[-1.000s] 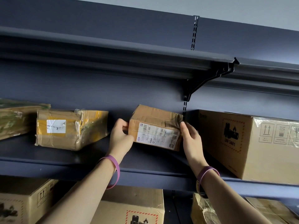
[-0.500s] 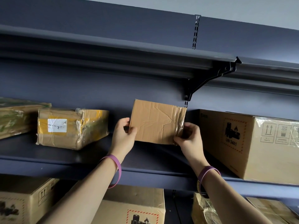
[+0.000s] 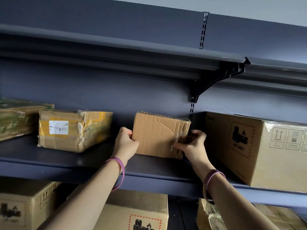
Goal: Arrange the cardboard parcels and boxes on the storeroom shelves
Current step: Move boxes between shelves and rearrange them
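Note:
A small creased cardboard parcel [image 3: 157,133] stands on its edge on the dark blue middle shelf [image 3: 93,165], its plain brown face toward me. My left hand [image 3: 125,141] grips its left edge with curled fingers. My right hand [image 3: 192,145] grips its taped lower right corner, thumb on the front face. Both wrists wear purple bands.
A taped parcel with a white label [image 3: 73,130] lies to the left, and a green-wrapped parcel [image 3: 18,118] beyond it. A large battery-marked box [image 3: 255,150] stands close on the right. An upper shelf [image 3: 116,52] with a black bracket [image 3: 214,80] hangs overhead. More boxes [image 3: 141,214] fill the lower shelf.
The parcel was turned from its labelled face to its plain face and has come down onto the shelf, standing upright. Both hands stayed on its sides and lowered with it.

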`<state>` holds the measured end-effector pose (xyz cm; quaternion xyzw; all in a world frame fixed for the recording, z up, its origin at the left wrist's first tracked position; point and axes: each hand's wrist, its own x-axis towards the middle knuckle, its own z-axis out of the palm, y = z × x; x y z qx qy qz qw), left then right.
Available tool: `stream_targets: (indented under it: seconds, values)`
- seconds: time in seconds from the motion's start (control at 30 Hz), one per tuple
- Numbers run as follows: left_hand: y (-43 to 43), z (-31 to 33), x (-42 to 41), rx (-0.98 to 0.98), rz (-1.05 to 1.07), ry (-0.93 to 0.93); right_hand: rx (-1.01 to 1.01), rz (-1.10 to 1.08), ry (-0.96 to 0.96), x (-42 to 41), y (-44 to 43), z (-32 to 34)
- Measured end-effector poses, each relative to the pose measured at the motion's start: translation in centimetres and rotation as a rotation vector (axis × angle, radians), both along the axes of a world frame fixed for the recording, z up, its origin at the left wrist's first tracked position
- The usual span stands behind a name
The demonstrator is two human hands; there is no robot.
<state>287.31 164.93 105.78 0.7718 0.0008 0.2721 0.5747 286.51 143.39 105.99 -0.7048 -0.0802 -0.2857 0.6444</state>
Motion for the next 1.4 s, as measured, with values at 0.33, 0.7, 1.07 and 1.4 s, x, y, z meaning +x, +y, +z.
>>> stream_targets:
  seconds: [0.33, 0.7, 1.07, 1.4]
  values:
    - [-1.0, 1.6, -4.2, -0.043, 0.088, -0.279, -0.196, -0.151, -0.402, -2.9, 1.6, 1.2]
    - [3.8, 3.8, -9.3, 0.091, 0.142, -0.343, -0.376, 0.105, -0.566, -5.9, 9.6, 3.3]
    - [15.6, 4.3, -10.5, 0.137, 0.279, -0.277, -0.316, 0.330, -0.323, -5.7, 21.2, 3.0]
    - [23.1, 2.3, -6.7, 0.036, 0.058, -0.042, -0.244, 0.351, 0.101, -5.1, 27.6, 1.3]
